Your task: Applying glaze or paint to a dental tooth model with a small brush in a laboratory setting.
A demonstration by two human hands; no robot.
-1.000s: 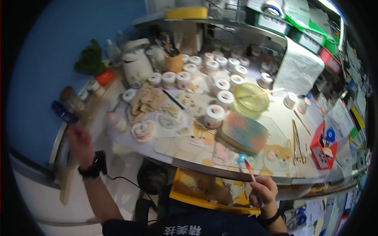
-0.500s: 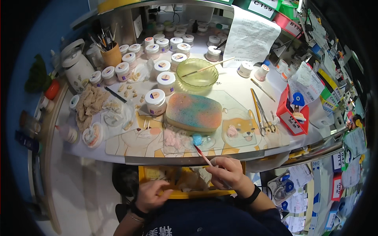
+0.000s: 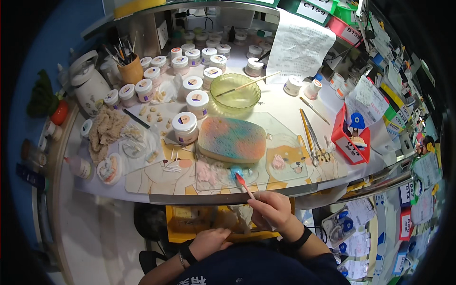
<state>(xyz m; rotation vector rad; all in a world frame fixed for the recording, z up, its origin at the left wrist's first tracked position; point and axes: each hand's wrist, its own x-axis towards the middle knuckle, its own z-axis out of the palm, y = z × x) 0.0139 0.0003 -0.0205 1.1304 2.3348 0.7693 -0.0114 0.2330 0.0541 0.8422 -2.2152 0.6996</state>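
Note:
In my right hand point(image 3: 271, 211) I grip the pale handle of a slim spatula point(image 3: 241, 179) with a red blade; the hand is closed around it. The blade's tip meets a bright blue blob of paste point(image 3: 234, 171) on a clear glass plate point(image 3: 285, 178). Soft pink material point(image 3: 206, 172) lies left of the blue, and a smaller pink dab point(image 3: 278, 162) sits farther right. Behind them rests a sponge block point(image 3: 232, 138) mottled orange, teal and pink. My left hand point(image 3: 209, 244) lies low by my body, fingers loosely extended, with nothing visible in it.
A yellow drawer point(image 3: 180, 232) stands below the bench edge. Behind the sponge are a green glass bowl point(image 3: 236, 105) with a brush across it and several white-lidded jars point(image 3: 185, 127). Scissors-like forceps point(image 3: 313, 137) and a red tray point(image 3: 343, 138) lie right; a dental model point(image 3: 110, 169) sits left.
The spatula has turned more upright, showing its red blade at the blue paste. My left hand has moved right and its fingers have come together. The view has shifted slightly.

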